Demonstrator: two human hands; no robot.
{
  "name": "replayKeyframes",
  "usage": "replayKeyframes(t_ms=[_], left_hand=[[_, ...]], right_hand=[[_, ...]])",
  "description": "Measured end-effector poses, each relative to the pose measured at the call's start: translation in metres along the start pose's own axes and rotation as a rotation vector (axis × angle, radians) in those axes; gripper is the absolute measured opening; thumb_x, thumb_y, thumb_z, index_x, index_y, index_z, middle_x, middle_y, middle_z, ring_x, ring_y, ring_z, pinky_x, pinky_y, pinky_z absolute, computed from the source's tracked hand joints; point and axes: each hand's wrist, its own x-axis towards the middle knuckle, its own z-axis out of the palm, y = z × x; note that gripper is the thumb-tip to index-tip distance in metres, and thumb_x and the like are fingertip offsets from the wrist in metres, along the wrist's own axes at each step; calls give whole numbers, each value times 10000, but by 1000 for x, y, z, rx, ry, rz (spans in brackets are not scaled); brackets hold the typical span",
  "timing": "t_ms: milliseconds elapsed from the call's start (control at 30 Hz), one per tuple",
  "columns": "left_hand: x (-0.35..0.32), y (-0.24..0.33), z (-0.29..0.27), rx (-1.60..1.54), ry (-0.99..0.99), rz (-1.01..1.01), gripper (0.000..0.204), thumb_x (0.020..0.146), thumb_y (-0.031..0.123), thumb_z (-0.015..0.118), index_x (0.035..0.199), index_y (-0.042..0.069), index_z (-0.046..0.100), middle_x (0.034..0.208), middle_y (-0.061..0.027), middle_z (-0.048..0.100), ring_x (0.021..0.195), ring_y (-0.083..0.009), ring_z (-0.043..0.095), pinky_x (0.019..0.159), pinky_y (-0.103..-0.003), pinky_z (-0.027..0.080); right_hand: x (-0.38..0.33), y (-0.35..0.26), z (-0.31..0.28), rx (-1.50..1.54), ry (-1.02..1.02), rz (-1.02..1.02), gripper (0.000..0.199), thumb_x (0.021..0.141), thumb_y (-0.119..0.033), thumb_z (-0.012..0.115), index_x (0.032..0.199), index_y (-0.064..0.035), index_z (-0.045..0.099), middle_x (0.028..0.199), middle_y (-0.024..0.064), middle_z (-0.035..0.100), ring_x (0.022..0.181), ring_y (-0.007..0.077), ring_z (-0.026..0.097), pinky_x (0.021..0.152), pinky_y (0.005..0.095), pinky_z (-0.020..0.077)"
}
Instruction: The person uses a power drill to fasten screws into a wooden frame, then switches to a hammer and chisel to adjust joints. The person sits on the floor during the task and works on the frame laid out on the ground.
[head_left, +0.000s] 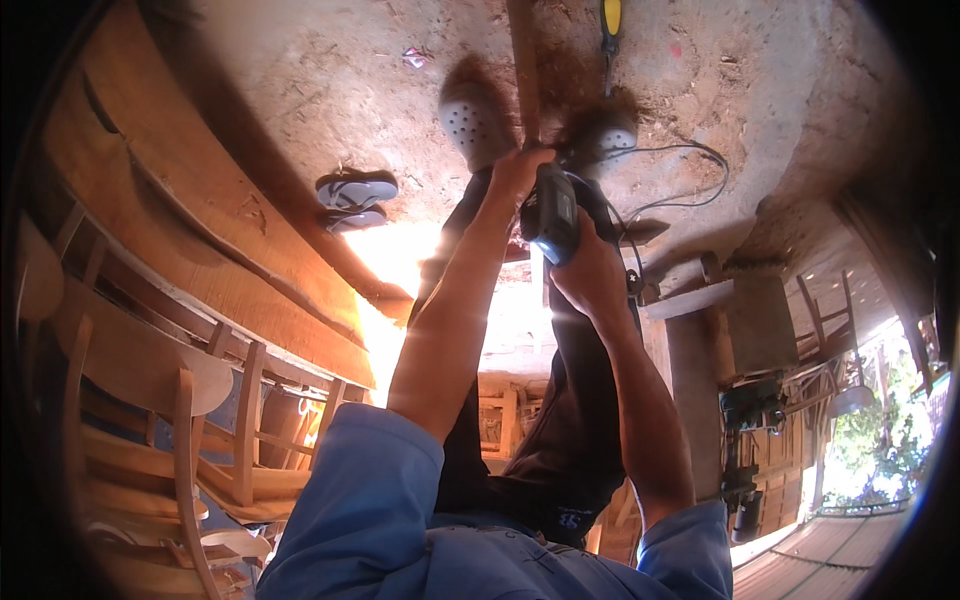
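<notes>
Wrapping a black power tool (549, 212) from its near right, my remote right hand (593, 266) has it pointing lengthwise outward, beside my left hand (518, 174), which clasps a wooden strip (523, 70) running away between the clogs (473, 125).

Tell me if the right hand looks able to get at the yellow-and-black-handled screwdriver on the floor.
Probably not as things stand: the right hand is wrapped around the black power tool, and the screwdriver lies beyond the grey perforated clog.
</notes>
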Motion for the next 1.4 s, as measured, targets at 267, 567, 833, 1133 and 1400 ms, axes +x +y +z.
replayKeyframes(t_ms=[267, 567, 833, 1133, 1400], left_hand=[[5, -24, -3, -46, -13, 88, 294, 911, 294, 736, 1035, 28, 761, 884, -83, 744, 763, -176, 701, 730, -323, 543], [-103, 19, 9, -282, 5, -78, 389, 874, 218, 767, 1152, -30, 656, 938, -100, 705, 792, -168, 691, 682, -314, 563], [-128, 34, 13, -336, -37, -84, 403, 884, 217, 767, 1177, -16, 617, 939, -99, 689, 778, -179, 685, 680, -316, 564], [-115, 28, 10, -350, -24, -111, 375, 883, 223, 771, 1141, -14, 636, 930, -96, 691, 754, -176, 688, 665, -317, 565], [-109, 23, 12, -354, -9, -112, 368, 880, 214, 777, 1132, -15, 637, 944, -103, 705, 756, -180, 696, 666, -315, 574]], right_hand=[[-11, -3, -3, -39, 25, -19, 786, 802, -147, 671, 1534, -70, 395, 981, 302, 736, 945, 492, 717, 861, 574, 561], [-80, 0, -17, 42, 56, -101, 864, 746, -110, 700, 1543, -39, 376, 926, 275, 732, 869, 479, 718, 789, 550, 572], [-98, -1, -24, 84, 90, -134, 876, 725, -89, 700, 1537, -8, 382, 887, 273, 720, 819, 477, 707, 744, 562, 561], [-87, 0, -21, 70, 67, -134, 880, 729, -98, 705, 1540, -8, 375, 923, 281, 724, 849, 483, 709, 764, 556, 567], [-82, 2, -20, 56, 33, -97, 892, 731, -105, 711, 1548, -14, 365, 947, 283, 726, 882, 479, 713, 785, 551, 569]])
